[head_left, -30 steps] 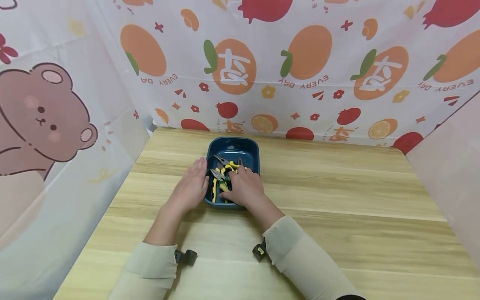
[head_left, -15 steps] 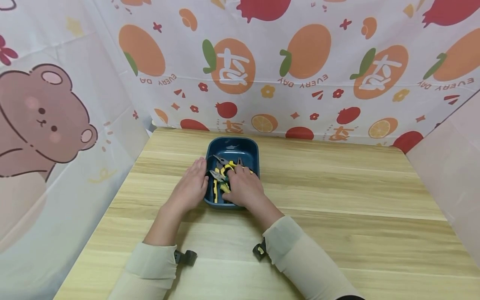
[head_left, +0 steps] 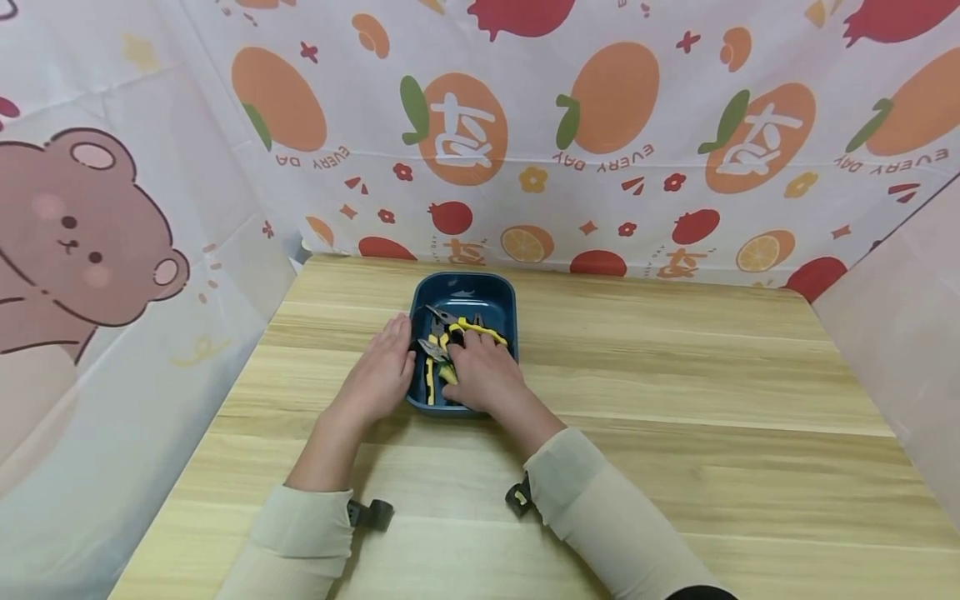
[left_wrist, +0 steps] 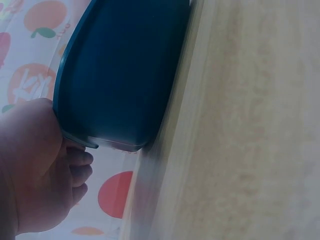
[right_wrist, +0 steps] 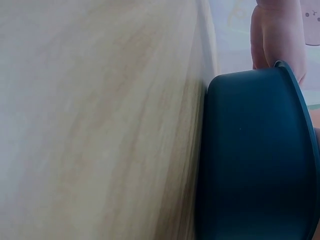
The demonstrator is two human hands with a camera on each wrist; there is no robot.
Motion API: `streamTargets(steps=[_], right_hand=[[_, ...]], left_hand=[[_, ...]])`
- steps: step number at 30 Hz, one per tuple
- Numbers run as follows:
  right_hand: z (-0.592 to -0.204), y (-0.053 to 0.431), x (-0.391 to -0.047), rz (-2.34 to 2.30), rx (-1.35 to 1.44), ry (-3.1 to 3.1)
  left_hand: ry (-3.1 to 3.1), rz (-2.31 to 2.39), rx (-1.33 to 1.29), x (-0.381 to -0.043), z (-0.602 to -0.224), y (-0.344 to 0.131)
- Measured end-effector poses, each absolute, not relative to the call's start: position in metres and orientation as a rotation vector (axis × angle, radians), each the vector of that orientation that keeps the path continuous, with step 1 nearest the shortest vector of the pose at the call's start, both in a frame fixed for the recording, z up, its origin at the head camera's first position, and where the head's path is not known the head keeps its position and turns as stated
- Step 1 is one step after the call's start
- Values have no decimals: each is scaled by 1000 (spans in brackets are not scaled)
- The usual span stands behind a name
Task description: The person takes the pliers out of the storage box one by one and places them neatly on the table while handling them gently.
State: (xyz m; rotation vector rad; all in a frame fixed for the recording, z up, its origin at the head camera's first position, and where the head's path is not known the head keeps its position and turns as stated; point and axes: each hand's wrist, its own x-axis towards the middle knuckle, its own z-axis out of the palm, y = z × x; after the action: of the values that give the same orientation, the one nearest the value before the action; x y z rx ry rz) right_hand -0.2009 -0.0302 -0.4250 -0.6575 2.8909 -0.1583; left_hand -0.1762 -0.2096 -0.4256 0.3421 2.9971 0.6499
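A dark blue rectangular box (head_left: 486, 288) stands on the table, holding several pairs of pliers with yellow-and-black handles. My left hand (head_left: 380, 369) lies along the box's left side, fingers extended, right at the rim. Inside the box, my right hand (head_left: 483, 367) reaches down over the pliers, thumb toward the near end. Silver-jawed pliers (head_left: 432, 350) with a yellow-green handle run under its palm. Its fingertips are hidden, so I cannot tell whether they grip a handle. Beyond those fingers lies a yellow curved handle (head_left: 486, 330). In the right wrist view, the box wall hides most of the work.
The wooden table (head_left: 675, 433) extends on both sides of the box and toward me. Behind it hangs a fruit-print cloth (head_left: 570, 192), with a bear-print cloth (head_left: 82, 233) at the left. Small black devices are strapped at both wrists.
The yellow handle beyond my right fingers shows more fully now, and the silver-jawed pliers have shifted slightly left. Both hands stay almost where they were; the head view has tilted a little.
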Motion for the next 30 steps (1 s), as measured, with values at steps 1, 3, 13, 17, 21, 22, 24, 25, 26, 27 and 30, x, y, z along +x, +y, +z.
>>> streamTargets(steps=[1,3,13,17,21,22,24,25,26,27,30], right_hand=[[-425,-30,-201,-161,-657,2894],[-425,-30,-201,-184,-653,2906],[-427,-23,-197,-526,-593,3023],[-427,-18,-193,-743,-542,3066],[-428,-15,-191,-1007,-484,3059],[-428,-14,-191,-1081,-471,3045],[-429,-13,-191,-1210,-460,3021],[-429,-12,-191,-1266,-460,3012],[-429,-11,-191,-1321,-461,3003],[-429,-10,-190,-1378,-466,2994],[-430,-8,-190,-1548,-479,2946]], left_hand=[[2996,652,345,-177,-426,-210],[2997,653,349,-177,-427,-210],[2997,648,345,-178,-426,-210],[2995,655,350,-178,-426,-210],[3005,659,356,-178,-425,-209],[3009,659,356,-178,-425,-209],[3018,659,355,-178,-425,-209],[3019,661,352,-178,-425,-209],[3022,663,349,-178,-425,-209],[3026,661,349,-178,-425,-209],[3026,660,343,-177,-425,-209]])
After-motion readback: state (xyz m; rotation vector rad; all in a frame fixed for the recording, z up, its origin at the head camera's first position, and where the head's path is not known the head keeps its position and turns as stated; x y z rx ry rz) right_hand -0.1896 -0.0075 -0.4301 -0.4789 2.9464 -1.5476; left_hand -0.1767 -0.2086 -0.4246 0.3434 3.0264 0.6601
